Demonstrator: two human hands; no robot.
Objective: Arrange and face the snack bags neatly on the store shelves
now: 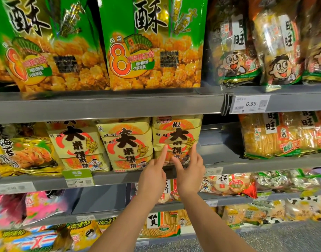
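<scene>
Three stacks of pale yellow rice-cracker bags stand side by side on the middle shelf [119, 176]. The right-hand stack [177, 131] is the one I touch. My left hand [154, 171] points its straight index finger onto the lower front of that stack, its other fingers curled. My right hand [189, 171] lies beside it with the thumb and index finger spread straight against the same bag's lower right. Neither hand grips the bag. The middle stack [126, 142] and left stack [76, 142] face forward.
Big green bags [152, 42] fill the upper shelf, with clear cartoon-print bags [234, 42] to their right. A gap lies right of the touched stack, then orange bags [276, 135]. Price tags [248, 104] hang on the rails. Lower shelves hold mixed snack bags.
</scene>
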